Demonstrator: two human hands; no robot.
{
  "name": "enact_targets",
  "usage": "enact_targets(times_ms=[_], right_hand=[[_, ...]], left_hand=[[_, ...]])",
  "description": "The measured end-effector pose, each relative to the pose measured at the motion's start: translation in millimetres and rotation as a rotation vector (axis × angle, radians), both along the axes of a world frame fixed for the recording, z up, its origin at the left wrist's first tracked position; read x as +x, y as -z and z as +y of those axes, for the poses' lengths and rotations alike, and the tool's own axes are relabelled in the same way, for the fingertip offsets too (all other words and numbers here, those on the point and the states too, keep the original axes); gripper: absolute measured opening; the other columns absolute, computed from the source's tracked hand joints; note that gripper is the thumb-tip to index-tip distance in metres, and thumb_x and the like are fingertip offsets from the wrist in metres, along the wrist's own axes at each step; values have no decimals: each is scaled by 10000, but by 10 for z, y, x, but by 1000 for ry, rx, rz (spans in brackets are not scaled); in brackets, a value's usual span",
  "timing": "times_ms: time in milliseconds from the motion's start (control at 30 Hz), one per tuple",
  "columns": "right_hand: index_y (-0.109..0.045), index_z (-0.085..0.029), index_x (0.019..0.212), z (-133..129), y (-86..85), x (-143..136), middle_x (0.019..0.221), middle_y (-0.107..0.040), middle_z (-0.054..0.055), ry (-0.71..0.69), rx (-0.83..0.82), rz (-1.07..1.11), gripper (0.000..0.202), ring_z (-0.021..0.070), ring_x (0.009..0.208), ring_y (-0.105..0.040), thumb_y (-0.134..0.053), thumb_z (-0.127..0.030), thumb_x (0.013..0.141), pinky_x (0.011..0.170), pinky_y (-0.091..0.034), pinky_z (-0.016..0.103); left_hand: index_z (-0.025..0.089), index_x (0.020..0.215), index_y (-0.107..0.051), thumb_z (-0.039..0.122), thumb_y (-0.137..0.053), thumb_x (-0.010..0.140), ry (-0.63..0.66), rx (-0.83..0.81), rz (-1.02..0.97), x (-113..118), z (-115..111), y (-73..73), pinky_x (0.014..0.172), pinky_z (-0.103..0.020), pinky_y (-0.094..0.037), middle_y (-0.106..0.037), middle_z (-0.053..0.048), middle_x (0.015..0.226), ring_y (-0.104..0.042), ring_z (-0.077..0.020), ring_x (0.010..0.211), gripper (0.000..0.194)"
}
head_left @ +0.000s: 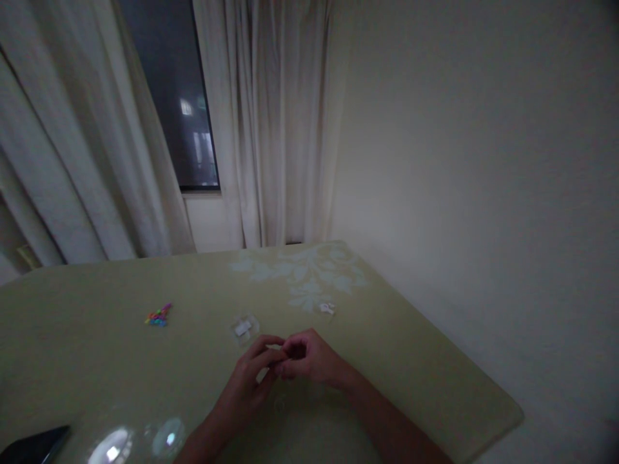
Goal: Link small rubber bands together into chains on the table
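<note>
On the worktop (193,380), the left hand (254,366) and right hand (309,357) meet on the person's side of the clear case (244,328); whether either grip clamps anything cannot be told. Colourful pieces (158,316) lie left of the case, white pieces (327,309) right.

One bench (193,380); one left hand (254,367) and one right hand (307,357), making two hands; one clear packet (245,328); one small heap of coloured pieces (158,316), in at least four colours, the pieces too small and crowded to count; one little group of white bits (327,309), their number unclear; one dark flat object (39,444); two round reflections (168,438); two curtains (280,129); one window (169,77); one pale leaf pattern (307,274).
</note>
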State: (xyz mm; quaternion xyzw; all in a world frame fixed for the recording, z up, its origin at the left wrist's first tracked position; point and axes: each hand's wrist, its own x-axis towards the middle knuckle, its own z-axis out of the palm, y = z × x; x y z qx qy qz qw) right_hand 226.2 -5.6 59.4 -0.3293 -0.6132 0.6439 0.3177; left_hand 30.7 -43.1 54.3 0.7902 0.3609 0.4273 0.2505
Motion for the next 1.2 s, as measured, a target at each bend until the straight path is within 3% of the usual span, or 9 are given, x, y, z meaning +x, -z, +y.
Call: enact_targets(times_ms=[267,533,700,833,933,1067,1200], right_hand=[[-787,-130,810,37,27,29,695,-696,14,4,-56,-26,396,136,629,-604,-922,-442,608,664,-458,277],[-786,-131,757,86,127,67,694,-706,14,0,-72,-130,350,150,628,-613,-919,-394,567,669,-458,289],[-801,-139,751,79,34,57,710,-734,42,77,-31,-99,273,171,648,-648,-871,-368,621,698,-507,316],[-801,-138,721,142,-74,24,690,-731,48,114,-17,-104,229,158,618,-642,-862,-339,630,675,-519,303],[-810,-143,763,253,-100,-38,695,-733,48,115,-14,-112,283,156,619,-651,-875,-383,630,677,-532,302],[-819,-142,795,434,-115,-174,687,-735,46,97,36,-137,315,158,624,-662,-872,-412,640,680,-537,296],[-827,-139,822,620,-239,-387,671,-742,50,115,237,-241,177,162,618,-671,-786,-304,770,652,-522,268]], left_hand=[[253,1047,-749,218,-557,1003,20,-13,33,-15,7,45,868,-307,-594,-696,-102,1186,-719,-200,1015,201],[287,1085,-780,216,-582,1004,-11,121,273,-83,38,102,878,-293,-590,-765,-60,1143,-738,-202,1007,226],[323,1230,-760,186,-534,1021,-87,261,232,-86,46,167,912,-325,-613,-780,-67,1221,-747,-220,1060,336],[319,1420,-629,128,-464,1023,-103,415,244,-128,72,194,931,-327,-623,-741,-71,1326,-732,-202,1079,471],[316,1428,-620,86,-442,999,-176,438,220,-151,132,246,982,-348,-610,-729,-58,1347,-716,-203,1145,518],[286,1300,-716,163,-481,1006,-284,362,117,-179,241,318,959,-373,-621,-761,-75,1275,-735,-231,1127,397],[239,1294,-700,333,-522,1004,-570,176,53,-346,369,360,1053,-483,-557,-724,-112,1317,-687,-289,1211,354]])
